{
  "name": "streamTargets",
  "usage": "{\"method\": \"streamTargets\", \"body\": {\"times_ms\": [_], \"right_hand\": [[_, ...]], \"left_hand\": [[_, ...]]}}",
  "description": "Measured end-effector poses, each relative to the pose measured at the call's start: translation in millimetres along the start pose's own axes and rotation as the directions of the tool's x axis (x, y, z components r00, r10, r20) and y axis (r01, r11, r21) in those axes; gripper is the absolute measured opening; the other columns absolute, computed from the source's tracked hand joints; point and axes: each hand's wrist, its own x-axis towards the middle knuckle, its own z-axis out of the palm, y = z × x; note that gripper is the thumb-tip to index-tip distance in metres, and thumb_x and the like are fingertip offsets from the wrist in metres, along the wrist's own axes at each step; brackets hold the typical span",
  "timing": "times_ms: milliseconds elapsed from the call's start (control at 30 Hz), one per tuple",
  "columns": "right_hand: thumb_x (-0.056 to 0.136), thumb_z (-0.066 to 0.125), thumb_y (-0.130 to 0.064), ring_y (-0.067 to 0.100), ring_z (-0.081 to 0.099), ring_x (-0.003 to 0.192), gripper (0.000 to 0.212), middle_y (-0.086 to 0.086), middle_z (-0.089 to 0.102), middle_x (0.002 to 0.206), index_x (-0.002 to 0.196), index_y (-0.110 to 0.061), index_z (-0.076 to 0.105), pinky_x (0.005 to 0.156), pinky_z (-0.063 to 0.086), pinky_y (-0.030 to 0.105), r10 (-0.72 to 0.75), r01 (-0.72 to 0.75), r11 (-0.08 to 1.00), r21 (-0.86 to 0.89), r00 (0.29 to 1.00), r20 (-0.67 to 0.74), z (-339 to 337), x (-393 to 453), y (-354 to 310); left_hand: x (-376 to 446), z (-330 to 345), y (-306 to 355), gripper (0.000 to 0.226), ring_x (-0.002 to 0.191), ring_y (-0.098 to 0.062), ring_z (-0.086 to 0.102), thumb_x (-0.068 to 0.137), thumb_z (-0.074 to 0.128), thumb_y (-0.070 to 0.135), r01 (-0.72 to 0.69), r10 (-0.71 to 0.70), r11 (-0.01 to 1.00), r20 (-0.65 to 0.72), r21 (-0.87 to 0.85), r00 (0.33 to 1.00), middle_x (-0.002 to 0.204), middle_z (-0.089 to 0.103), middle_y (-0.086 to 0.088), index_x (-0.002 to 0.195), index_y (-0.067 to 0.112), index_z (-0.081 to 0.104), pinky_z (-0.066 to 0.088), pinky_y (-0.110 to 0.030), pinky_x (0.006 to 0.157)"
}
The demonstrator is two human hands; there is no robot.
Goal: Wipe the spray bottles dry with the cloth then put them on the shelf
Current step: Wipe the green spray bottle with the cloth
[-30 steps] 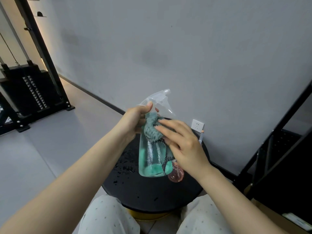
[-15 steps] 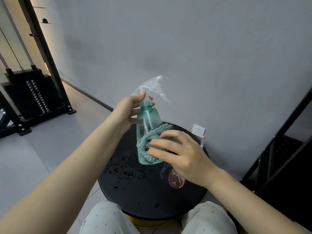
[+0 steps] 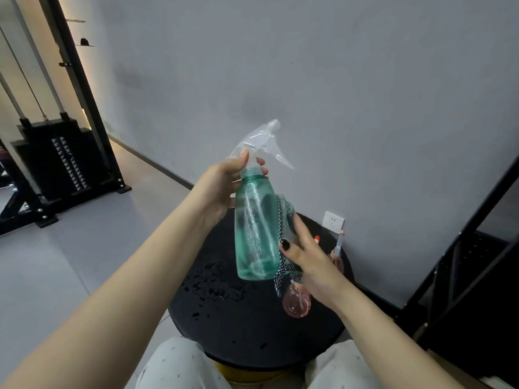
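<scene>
Since 0.5 s ago, cloth (image 3: 285, 210) shifted behind green spray bottle (image 3: 257, 228). Weight stack (image 3: 53, 167) far left; droplets on round black table (image 3: 252, 327), pink spray bottle (image 3: 296, 301) near its right edge, socket (image 3: 333, 220) on grey wall. Left hand (image 3: 222, 186) grips bottle neck, raised above table; right hand (image 3: 306, 256) pinches cloth against bottle.

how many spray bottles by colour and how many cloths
green spray bottle, held up by the left hand: 1
pink spray bottles on the black table: 2
cloth, pressed to the green one by the right hand: 1
total: 4
</scene>
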Motion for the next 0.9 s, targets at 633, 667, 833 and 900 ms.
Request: {"method": "streamTargets", "body": {"times_ms": [633,667,833,900], "right_hand": [[0.088,0.061,-0.039,-0.021,0.033,0.119,0.064,-0.022,0.037,0.135,0.140,-0.044,0.025,0.090,0.031,-0.003,-0.373,0.182,0.731,-0.658,0.914,-0.162,-6.0,10.1,2.4],[0.090,0.054,-0.045,-0.018,0.031,0.123,0.058,-0.024,0.035,0.137,0.141,-0.044,0.027,0.096,0.030,0.000,-0.435,0.229,0.665,-0.711,0.892,-0.120,-7.1,11.9,-1.4],[0.101,0.032,-0.038,0.021,0.037,0.132,0.038,0.000,0.041,0.139,0.134,-0.023,0.044,0.107,0.037,0.049,-0.645,0.463,0.172,-0.870,0.720,0.256,-14.4,6.9,-9.4],[0.101,0.038,-0.029,0.027,0.043,0.128,0.031,0.005,0.052,0.132,0.127,-0.020,0.053,0.107,0.037,0.047,-0.643,0.543,-0.006,-0.840,0.640,0.419,-16.1,-0.4,-11.7]], "left_hand": [[-5.7,15.2,3.8,0.010,0.056,-0.003,0.058,0.090,0.058,0.020,-0.003,0.073,0.913,-0.157,0.407,0.985,0.069,0.061,0.005,0.092,0.014,0.067,0.050,-0.021,0.057],[-5.6,15.7,5.9,0.010,0.052,-0.002,0.057,0.090,0.058,0.019,-0.003,0.077,0.920,-0.173,0.392,0.982,0.067,0.061,0.005,0.092,0.014,0.067,0.049,-0.017,0.050],[-5.3,11.0,20.0,0.009,0.047,-0.003,0.054,0.090,0.061,0.025,-0.041,0.115,0.950,-0.222,0.310,0.968,0.065,0.060,0.007,0.083,0.020,0.064,0.042,-0.017,0.046],[-6.2,9.7,21.9,0.010,0.048,-0.004,0.053,0.089,0.061,0.029,-0.038,0.106,0.951,-0.210,0.306,0.972,0.064,0.061,0.008,0.082,0.022,0.064,0.041,-0.020,0.050]]}}
